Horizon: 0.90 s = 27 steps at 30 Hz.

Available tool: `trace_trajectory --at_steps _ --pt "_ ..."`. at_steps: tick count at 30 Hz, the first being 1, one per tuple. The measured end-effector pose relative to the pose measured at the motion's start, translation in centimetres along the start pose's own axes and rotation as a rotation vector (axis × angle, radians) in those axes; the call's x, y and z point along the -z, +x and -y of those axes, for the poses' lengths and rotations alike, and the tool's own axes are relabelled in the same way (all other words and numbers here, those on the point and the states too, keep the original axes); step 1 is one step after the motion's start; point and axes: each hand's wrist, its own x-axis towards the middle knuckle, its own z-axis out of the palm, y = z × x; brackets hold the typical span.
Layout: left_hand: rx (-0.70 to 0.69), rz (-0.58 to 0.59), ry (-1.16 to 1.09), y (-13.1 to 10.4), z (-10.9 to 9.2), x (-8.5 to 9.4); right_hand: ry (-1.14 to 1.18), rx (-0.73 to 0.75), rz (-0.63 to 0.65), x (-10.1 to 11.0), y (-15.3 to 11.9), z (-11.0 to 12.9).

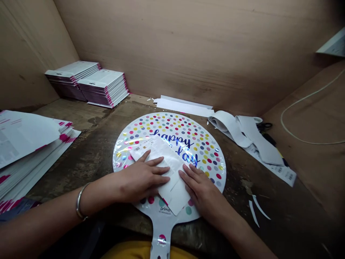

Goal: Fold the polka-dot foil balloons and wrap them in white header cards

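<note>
A round, shiny foil balloon (212,158) lies flat on the table, printed with coloured dots and blue "happy" lettering; its neck points towards me. On its middle rests a white, folded printed paper packet (172,169), tilted, hiding part of the lettering. My left hand (147,176) lies across the packet with fingers spread. Along the packet's right edge, my right hand (201,187) rests with its fingers stretched out and close together, touching packet and balloon.
Two stacks of white-and-pink packets (104,88) stand at the back left. A larger pile of such packets (29,144) is at the near left. White label strips (237,131) lie at right beside black-handled scissors (265,126). Paper scraps (256,212) lie right. Cardboard walls (188,54) surround the table.
</note>
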Motion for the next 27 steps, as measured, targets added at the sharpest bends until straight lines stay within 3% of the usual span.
trace_trajectory --at_steps 3,6,11,14,21,27 --pt "0.069 -0.05 -0.008 0.0 -0.1 -0.7 -0.129 -0.029 -0.052 -1.1 -0.8 1.9" --pt "0.13 -0.099 0.026 0.4 0.0 -1.6 -0.081 -0.038 -0.111 -0.8 -0.4 3.3" --pt "0.176 -0.147 0.01 0.3 0.4 -2.4 0.096 0.06 -0.147 -1.2 1.3 2.6" --pt "0.218 -0.171 -0.047 -0.5 0.6 -2.7 0.136 -0.004 -0.175 -1.7 1.6 2.1" --pt "0.261 -0.152 -0.059 -0.9 0.3 -2.7 0.236 -0.02 -0.045 -0.6 3.4 2.7" --pt "0.276 -0.191 -0.06 -0.9 -0.3 -2.5 0.308 -0.029 0.055 -1.6 4.5 2.8"
